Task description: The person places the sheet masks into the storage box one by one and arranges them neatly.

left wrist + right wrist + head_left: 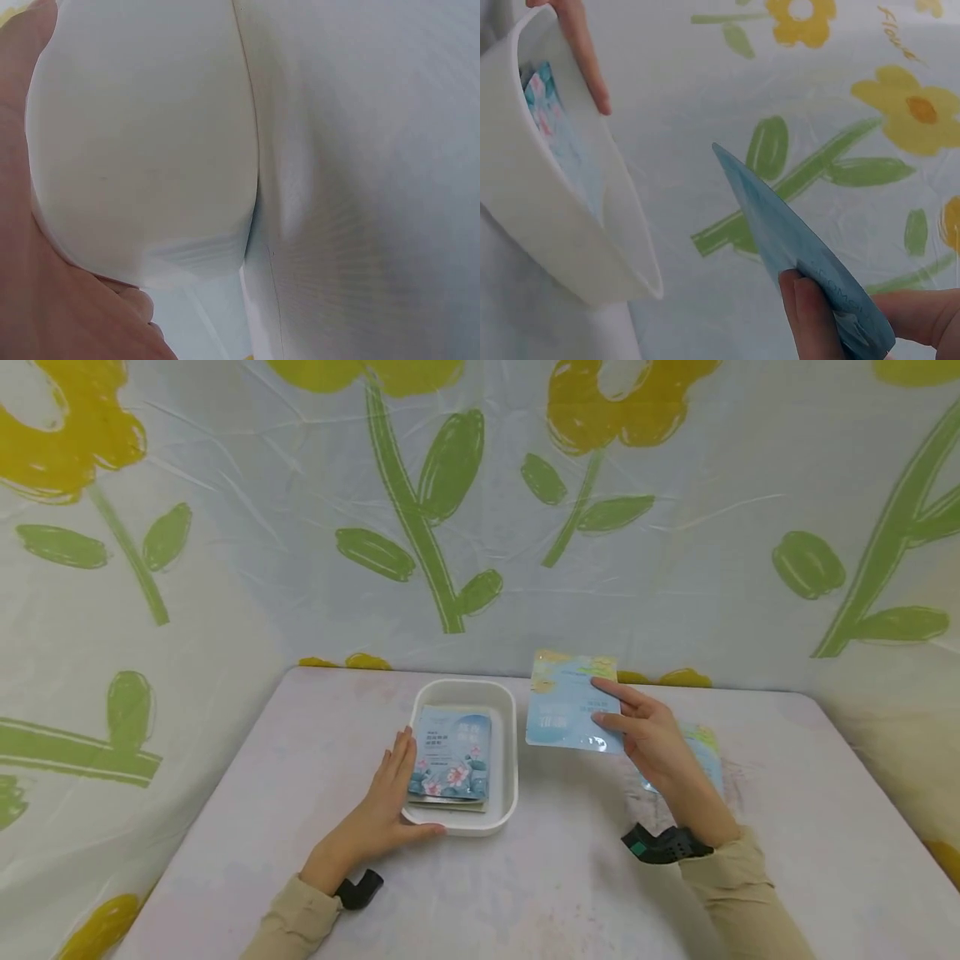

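My right hand [660,739] pinches a light blue sachet [566,702], which looks like a sheet mask packet, between thumb and fingers above the table, right of a white plastic box [504,814]. In the right wrist view that sheet mask packet [802,240] is seen nearly edge-on. Inside the box lies a small stack of packets; the top packet [450,752] is blue with pink flowers. Straight fingers of my left hand [382,810] rest along the box's left side, its thumb at the near edge. The left wrist view is mostly filled by the box's outer wall [142,150].
Another blue and green packet [705,752] lies on the table, partly hidden behind my right hand and wrist. A flower-patterned cloth wall [300,527] rises along the back of the pale table [540,877] and at both sides.
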Demonstrator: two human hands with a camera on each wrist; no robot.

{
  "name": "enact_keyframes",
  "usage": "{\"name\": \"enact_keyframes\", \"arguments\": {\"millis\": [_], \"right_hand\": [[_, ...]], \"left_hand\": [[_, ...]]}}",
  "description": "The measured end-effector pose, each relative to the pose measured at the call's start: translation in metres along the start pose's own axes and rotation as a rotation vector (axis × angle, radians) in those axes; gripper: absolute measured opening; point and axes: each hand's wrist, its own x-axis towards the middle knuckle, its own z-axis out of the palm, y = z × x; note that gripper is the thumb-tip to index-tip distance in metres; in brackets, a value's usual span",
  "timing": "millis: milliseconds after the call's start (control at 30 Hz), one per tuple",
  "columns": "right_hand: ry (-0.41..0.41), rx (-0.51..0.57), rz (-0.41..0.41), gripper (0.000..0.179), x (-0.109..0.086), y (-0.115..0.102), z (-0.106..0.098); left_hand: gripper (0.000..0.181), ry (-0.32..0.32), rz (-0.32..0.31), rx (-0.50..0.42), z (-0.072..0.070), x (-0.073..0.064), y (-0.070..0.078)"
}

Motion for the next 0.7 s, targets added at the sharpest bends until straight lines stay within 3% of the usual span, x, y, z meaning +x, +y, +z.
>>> {"name": "enact_keyframes", "arguments": {"millis": [267, 700], "right_hand": [[0.012, -0.055, 0.035, 0.065, 0.01, 0.004, 0.021], [-0.055, -0.102, 0.036, 0.063, 0.023, 0.015, 0.05]], "left_hand": [[0.131, 0.003, -0.004, -0.008, 0.001, 0.002, 0.002], [0.131, -0.015, -0.037, 0.005, 0.001, 0.001, 0.001]]}}
